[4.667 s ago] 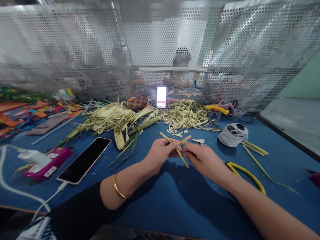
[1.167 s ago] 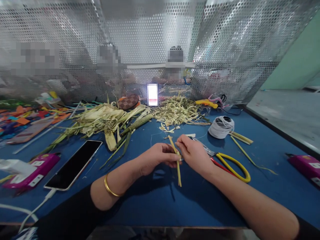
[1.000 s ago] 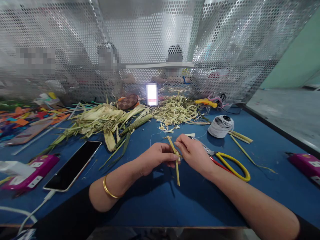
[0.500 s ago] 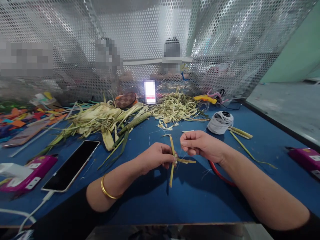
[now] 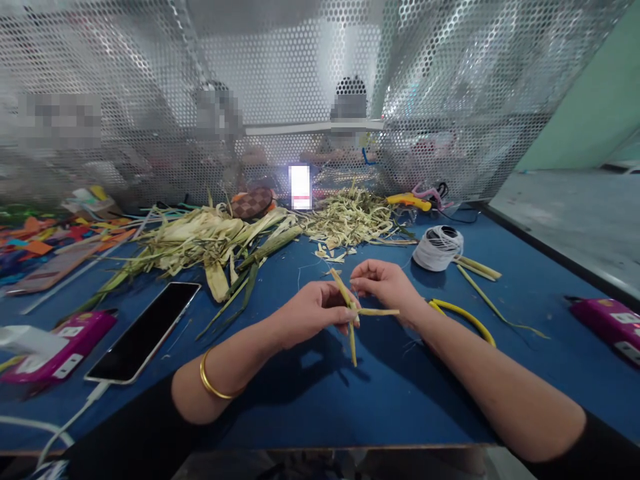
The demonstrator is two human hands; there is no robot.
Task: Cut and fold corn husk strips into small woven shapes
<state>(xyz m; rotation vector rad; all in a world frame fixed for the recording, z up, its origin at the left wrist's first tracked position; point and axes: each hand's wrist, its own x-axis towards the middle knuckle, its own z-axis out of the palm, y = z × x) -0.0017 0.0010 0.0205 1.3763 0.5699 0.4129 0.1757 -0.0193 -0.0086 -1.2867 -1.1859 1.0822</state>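
My left hand (image 5: 320,308) is closed, thumb and fingers pinching the middle of a small cross of dry, yellowish plant strips (image 5: 377,312). One arm of the cross points up and left, one down, one right. Close to it on the right, my right hand (image 5: 380,280) is pinched shut, with a fine, pale thread (image 5: 356,293) running from its fingertips to the cross. Behind my right wrist lies a yellow curved handle (image 5: 465,313); the rest of that tool is hidden under the forearm.
A spool of white thread (image 5: 436,250) stands to the right, near loose stalks (image 5: 480,268). Husks (image 5: 200,233) and a pile of shredded strips (image 5: 350,217) lie at the back. At left are a phone (image 5: 145,333) and a purple power strip (image 5: 90,337). A perforated metal screen (image 5: 290,73) stands behind.
My right hand has moved slightly left and closer to the cross. The cross has tilted, its upper arm leaning left. The yellow handle now shows where a red handle showed before.
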